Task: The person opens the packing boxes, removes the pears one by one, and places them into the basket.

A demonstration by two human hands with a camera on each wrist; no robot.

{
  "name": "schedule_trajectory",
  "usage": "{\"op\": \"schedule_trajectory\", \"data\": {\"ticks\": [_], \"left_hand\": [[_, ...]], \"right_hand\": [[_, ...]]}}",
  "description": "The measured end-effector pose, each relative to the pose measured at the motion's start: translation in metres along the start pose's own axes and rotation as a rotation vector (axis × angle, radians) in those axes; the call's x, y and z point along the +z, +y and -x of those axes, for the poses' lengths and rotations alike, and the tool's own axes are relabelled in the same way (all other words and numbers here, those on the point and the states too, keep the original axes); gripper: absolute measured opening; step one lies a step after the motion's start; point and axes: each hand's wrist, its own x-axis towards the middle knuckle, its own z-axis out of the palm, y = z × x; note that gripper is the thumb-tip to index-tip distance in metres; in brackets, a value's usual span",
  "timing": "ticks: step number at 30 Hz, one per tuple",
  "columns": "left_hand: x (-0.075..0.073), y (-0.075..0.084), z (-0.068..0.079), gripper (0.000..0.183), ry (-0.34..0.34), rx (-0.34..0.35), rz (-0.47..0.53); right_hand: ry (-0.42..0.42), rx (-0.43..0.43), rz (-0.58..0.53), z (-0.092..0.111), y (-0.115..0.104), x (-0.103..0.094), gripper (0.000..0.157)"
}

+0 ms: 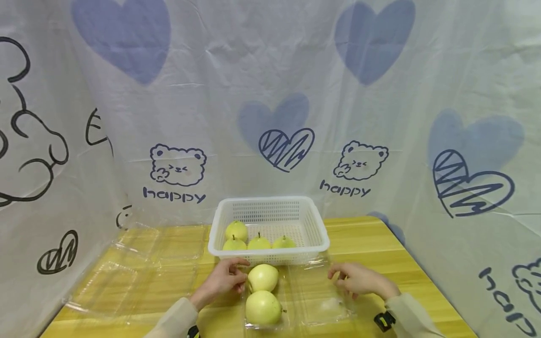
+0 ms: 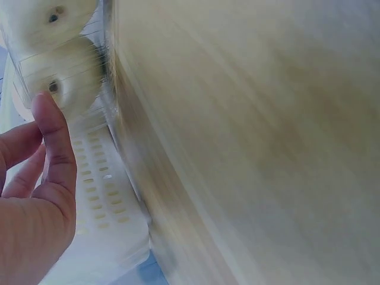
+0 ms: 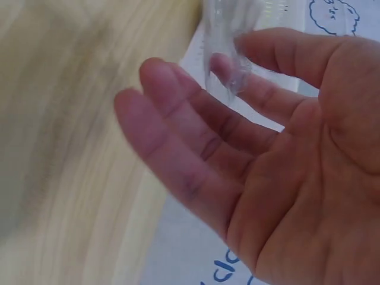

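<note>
Two round yellow-green pears, a far pear [image 1: 263,278] and a near pear [image 1: 264,308], lie in one half of a clear plastic clamshell box [image 1: 291,320]. Its lid [image 1: 321,300] lies spread out to the right. My left hand [image 1: 227,276] is at the box's left side with fingers loosely bent; in the left wrist view a fingertip [image 2: 44,107] overlaps the pear behind the clear wall. At the lid's right edge, my right hand [image 1: 359,279] pinches the clear plastic [image 3: 219,35] between thumb and forefinger, the other fingers extended.
Behind the box stands a white plastic basket [image 1: 268,252] holding several pears [image 1: 258,243]. More clear clamshell boxes [image 1: 131,281] lie opened on the left of the wooden table [image 1: 380,244]. A printed curtain [image 1: 236,70] hangs along the back and sides.
</note>
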Motion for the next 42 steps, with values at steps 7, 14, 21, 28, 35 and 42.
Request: {"op": "schedule_trajectory", "data": {"ticks": [7, 14, 21, 28, 35, 42], "left_hand": [[0.002, -0.002, -0.003, 0.031, 0.023, 0.013, -0.013], [0.003, 0.001, -0.002, 0.032, 0.023, -0.004, -0.016], [0.003, 0.004, 0.002, 0.026, 0.047, 0.068, -0.269], [0.01, 0.012, 0.005, 0.024, 0.135, 0.263, -0.609], [0.021, 0.024, 0.009, 0.015, 0.138, 0.402, -0.745], [0.034, 0.037, 0.021, 0.041, -0.025, 0.524, -0.935]], "right_hand": [[-0.05, -0.013, 0.051, -0.006, 0.01, 0.005, 0.034], [-0.049, -0.111, 0.173, -0.012, 0.016, 0.011, 0.036], [0.025, -0.078, 0.236, -0.01, 0.007, 0.013, 0.038], [0.232, 0.104, 0.229, -0.015, -0.002, 0.012, 0.029], [0.542, 0.141, 0.278, -0.031, -0.014, 0.006, 0.014], [0.685, -0.004, 0.385, -0.042, -0.024, 0.003, 0.016]]}}
